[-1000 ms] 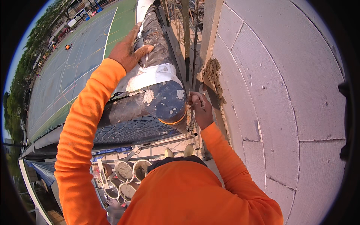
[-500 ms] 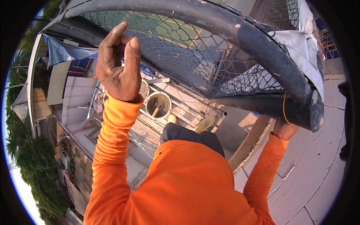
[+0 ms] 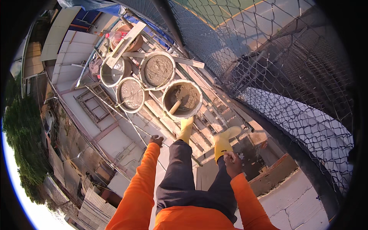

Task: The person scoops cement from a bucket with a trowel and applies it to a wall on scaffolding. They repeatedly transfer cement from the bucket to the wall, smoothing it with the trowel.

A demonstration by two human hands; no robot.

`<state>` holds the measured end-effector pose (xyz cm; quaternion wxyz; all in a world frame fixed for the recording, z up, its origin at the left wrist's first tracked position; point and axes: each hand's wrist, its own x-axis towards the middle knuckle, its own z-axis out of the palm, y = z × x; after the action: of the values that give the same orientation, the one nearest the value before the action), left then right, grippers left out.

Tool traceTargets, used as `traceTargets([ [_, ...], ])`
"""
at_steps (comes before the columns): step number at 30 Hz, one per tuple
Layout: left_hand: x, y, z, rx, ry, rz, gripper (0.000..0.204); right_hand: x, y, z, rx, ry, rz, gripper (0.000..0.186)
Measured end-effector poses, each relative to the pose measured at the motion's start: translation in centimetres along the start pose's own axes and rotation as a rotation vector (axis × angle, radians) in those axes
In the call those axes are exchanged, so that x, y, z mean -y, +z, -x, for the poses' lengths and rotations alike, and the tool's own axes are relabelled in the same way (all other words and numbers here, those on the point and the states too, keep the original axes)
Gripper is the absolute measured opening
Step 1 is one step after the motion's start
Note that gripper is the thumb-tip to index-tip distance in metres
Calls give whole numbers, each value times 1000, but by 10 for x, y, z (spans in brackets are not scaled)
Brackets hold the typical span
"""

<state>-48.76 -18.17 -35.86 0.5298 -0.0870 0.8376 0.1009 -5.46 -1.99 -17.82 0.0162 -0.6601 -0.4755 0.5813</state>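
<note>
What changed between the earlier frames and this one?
Both hands have left the black pipe corner and moved down: the left hand now shows left of the dark trousers, the right hand overlapping the right yellow boot. The view has tilted down, losing that corner. The pale-handled tool still leans in its mortar bucket.

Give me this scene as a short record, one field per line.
Left hand: beside a thin pole; grip unclear
Right hand: fingers curled, in front of the right leg; whether it holds anything is unclear
Buckets: four, grouped on planking; at least three contain grey mix
Tool: pale handle sticking up from the bucket nearest the feet
Footwear: yellow boots
Clothing: orange sleeves, dark trousers
Right side: chain-link fence, white sheet beyond it
</note>
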Motion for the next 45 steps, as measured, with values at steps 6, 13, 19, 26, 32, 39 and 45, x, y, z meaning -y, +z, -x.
traceTargets([
  [6,1,125,-67,369,-139,701,66,41,277,-268,110,34,52,46],
  [13,-53,244,-108,429,-180,1343,57,25,381,-385,208,551,-450,48],
  [19,-75,247,-112,34,-258,1397,42,46,250,-361,430,615,-470,39],
  [26,-84,229,-56,-303,-88,1148,37,61,149,-323,402,-148,953,42],
  [32,-54,178,4,-183,249,602,21,13,116,-308,130,-227,848,26],
  [39,-56,125,134,-62,387,279,24,13,117,-172,156,-515,1128,12],
  [45,-86,63,234,15,472,127,32,97,32,6,368,-331,1000,23],
])
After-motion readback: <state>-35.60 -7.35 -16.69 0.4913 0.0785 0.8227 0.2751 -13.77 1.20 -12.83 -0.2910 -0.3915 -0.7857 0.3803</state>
